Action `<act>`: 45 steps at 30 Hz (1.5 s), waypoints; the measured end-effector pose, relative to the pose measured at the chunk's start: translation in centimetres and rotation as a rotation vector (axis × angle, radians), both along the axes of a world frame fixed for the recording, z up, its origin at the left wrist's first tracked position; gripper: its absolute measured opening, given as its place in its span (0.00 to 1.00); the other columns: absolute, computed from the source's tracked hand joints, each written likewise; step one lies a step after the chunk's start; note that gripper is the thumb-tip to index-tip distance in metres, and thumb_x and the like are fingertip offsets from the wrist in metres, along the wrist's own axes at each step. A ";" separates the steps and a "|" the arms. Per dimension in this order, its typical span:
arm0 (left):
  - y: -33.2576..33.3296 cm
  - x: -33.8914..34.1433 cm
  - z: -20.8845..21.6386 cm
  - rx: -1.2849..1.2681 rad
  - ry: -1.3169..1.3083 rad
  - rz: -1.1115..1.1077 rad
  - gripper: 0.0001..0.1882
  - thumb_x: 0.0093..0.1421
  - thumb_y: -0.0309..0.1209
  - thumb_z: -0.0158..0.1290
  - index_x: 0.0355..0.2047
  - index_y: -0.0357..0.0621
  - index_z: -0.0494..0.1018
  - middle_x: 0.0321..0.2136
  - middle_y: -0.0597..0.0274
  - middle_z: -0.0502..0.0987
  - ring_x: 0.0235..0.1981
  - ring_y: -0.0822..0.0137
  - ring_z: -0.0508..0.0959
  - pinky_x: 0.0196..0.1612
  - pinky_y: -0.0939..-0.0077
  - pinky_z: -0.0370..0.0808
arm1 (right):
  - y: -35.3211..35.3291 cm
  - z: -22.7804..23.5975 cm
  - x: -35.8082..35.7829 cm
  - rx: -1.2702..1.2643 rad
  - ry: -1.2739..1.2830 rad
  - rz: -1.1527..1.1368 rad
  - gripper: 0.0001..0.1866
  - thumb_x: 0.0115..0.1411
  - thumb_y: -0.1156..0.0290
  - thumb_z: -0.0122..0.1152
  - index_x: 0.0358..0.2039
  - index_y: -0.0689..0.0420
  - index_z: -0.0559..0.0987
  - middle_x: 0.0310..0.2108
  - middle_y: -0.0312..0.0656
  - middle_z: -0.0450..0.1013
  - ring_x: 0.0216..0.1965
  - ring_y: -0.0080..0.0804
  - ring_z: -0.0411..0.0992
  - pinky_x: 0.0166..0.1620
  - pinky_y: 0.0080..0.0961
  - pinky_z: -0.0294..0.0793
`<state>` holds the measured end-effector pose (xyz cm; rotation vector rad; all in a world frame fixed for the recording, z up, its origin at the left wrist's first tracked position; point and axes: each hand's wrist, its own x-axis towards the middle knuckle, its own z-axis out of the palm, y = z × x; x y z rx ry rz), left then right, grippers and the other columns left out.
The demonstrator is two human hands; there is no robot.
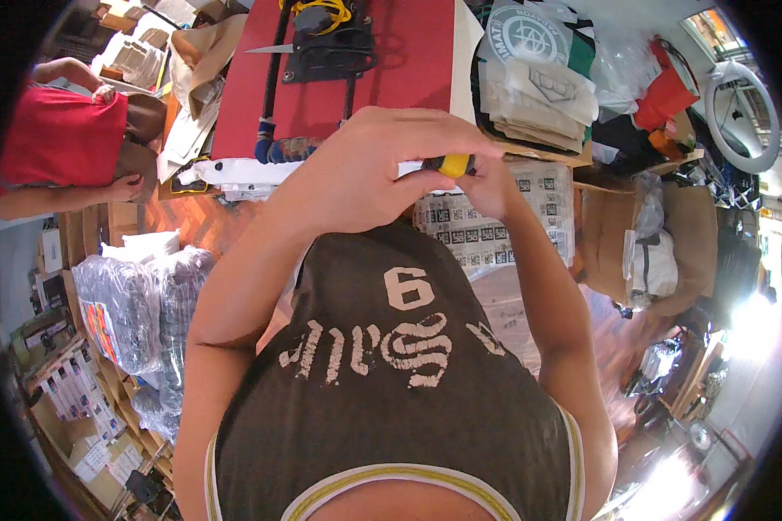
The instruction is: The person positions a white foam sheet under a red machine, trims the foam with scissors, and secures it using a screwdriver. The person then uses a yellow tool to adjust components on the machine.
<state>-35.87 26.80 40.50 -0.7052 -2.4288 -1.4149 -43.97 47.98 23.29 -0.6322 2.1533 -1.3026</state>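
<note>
Both my hands meet at the near edge of the red-topped table, above my dark jersey (382,321). Curved around a small yellow-and-black object (454,165) is my left hand (369,165), its thumb below and fingers above. The object looks like a short handle or tape; its exact kind cannot be made out. My right hand (488,187) is against the left fingertips beside the object, and its own fingers are mostly hidden. Beyond the hands, black-handled scissors (334,59) lie on the red tabletop (417,65), by a black tubular frame (271,91).
Yellow cord (328,17) lies at the table's far side. Stacked fabric pieces (539,100) stand to the right, near an open cardboard box (604,230). A person in a red shirt (61,135) is at the left, above plastic-wrapped bundles (139,304). A ring light (743,117) stands far right.
</note>
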 end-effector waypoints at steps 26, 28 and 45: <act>-1.3 0.1 1.3 -0.020 -0.231 0.060 0.22 0.51 0.21 0.65 0.48 0.40 0.81 0.42 0.54 0.84 0.46 0.61 0.83 0.51 0.66 0.79 | 0.0 1.6 0.1 0.059 -0.022 -0.023 0.15 0.63 0.62 0.66 0.33 0.64 0.83 0.21 0.44 0.76 0.24 0.27 0.70 0.32 0.30 0.72; -1.5 -0.1 0.3 0.102 -0.200 -0.064 0.22 0.51 0.21 0.66 0.49 0.40 0.80 0.41 0.56 0.84 0.44 0.63 0.83 0.48 0.69 0.79 | -0.3 0.9 0.3 -0.031 0.013 -0.027 0.15 0.63 0.62 0.66 0.33 0.64 0.83 0.21 0.43 0.75 0.24 0.26 0.70 0.32 0.30 0.72; -0.5 0.0 0.5 -0.028 -0.201 0.074 0.24 0.52 0.25 0.66 0.51 0.41 0.76 0.47 0.52 0.82 0.49 0.55 0.82 0.53 0.66 0.77 | 0.1 0.7 0.1 0.038 -0.022 0.014 0.15 0.63 0.62 0.66 0.31 0.63 0.82 0.22 0.42 0.75 0.25 0.25 0.69 0.33 0.27 0.71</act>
